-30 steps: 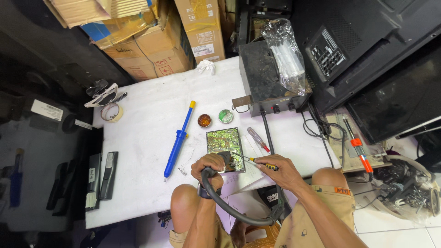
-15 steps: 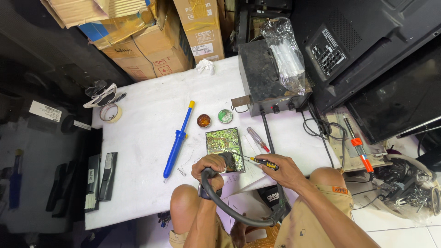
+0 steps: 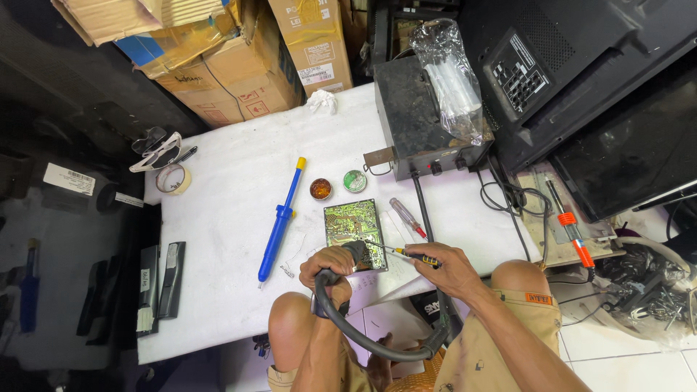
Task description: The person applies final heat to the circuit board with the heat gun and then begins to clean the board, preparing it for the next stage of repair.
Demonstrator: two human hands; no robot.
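Observation:
A green circuit board lies flat near the front edge of the white table. My left hand grips a black hot-air handle with a thick black hose, its nozzle over the board's near edge. My right hand holds a small yellow-and-black tool whose thin metal tip touches the board's near right corner.
A blue and yellow desoldering pump lies left of the board. Two small round tins and a red-tipped screwdriver sit behind it. A black rework station, cardboard boxes, a tape roll and remotes surround the table.

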